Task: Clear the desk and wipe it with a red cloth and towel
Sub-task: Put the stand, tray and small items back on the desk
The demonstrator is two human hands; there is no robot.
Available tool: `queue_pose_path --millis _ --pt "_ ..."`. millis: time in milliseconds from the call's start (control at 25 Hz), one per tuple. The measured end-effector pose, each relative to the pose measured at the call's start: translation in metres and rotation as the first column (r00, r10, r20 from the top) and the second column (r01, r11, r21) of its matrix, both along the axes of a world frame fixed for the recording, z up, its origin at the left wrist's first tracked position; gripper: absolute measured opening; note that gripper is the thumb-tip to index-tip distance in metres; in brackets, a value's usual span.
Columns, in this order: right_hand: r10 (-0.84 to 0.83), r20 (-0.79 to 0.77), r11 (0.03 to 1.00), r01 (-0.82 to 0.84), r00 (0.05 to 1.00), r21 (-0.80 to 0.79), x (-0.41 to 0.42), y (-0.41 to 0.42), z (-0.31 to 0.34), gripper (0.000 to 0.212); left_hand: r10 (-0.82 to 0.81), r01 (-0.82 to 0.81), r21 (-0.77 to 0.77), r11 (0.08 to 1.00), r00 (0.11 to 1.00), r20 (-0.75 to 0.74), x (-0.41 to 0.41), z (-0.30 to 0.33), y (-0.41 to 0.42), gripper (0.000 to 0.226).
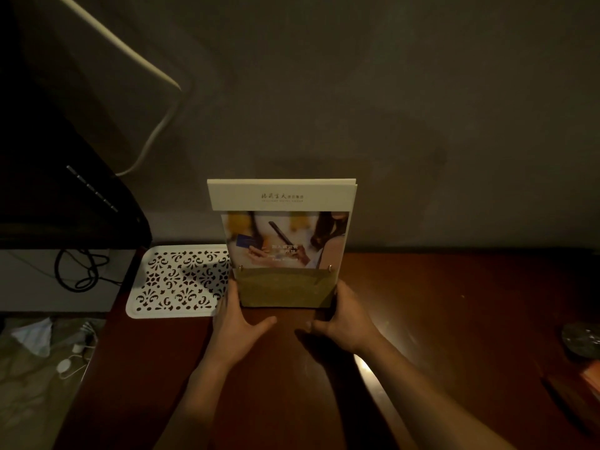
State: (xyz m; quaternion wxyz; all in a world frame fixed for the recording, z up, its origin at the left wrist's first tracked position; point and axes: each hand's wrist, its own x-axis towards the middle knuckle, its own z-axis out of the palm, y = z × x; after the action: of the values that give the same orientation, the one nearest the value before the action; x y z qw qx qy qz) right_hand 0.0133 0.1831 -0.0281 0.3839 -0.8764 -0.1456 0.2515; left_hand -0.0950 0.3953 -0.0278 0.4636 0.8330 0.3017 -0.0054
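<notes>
Holding the upright display stand (282, 241) by its base, your left hand (238, 323) and right hand (344, 323) flank it on the counter (454, 303), against the white tray (175, 280). Tall and top-heavy, likely: tilting it risks toppling onto that tray.

Printed on the cream top band of the upright display stand (281, 241): one line of Chinese characters, smaller lettering beneath, both too blurred to read. Lower down on its photo, white text, likewise illegible.
</notes>
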Motion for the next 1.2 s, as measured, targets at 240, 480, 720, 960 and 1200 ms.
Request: queue_pose_path --millis 240,480,720,960,1200 --pt "0.043 0.074 0.998 -0.04 0.996 -0.051 0.005 -0.007 0.006 0.1 -0.009 0.012 0.067 0.998 0.999 -0.048 -0.005 0.002 0.003 0.128" --pt "0.155 0.215 0.962 -0.097 0.964 -0.257 -0.009 -0.037 0.035 0.103 0.052 -0.01 0.213 0.977 0.98 -0.194 -0.03 0.016 -0.033 0.112" --pt "0.202 0.304 0.946 -0.105 0.931 -0.307 -0.029 -0.136 0.074 0.102 -0.388 0.382 0.331 0.863 0.92 -0.053 -0.012 0.061 -0.125 0.084" --pt "-0.017 0.343 0.948 0.124 0.939 -0.292 -0.052 -0.294 0.094 0.102 -0.651 0.629 0.313 0.712 0.758 -0.04 0.025 0.084 -0.265 0.092" --pt "-0.17 0.382 0.935 0.271 0.908 -0.227 -0.044 -0.447 0.109 0.108 -0.792 0.755 0.296 0.586 0.611 0.009 0.073 0.089 -0.423 0.097"
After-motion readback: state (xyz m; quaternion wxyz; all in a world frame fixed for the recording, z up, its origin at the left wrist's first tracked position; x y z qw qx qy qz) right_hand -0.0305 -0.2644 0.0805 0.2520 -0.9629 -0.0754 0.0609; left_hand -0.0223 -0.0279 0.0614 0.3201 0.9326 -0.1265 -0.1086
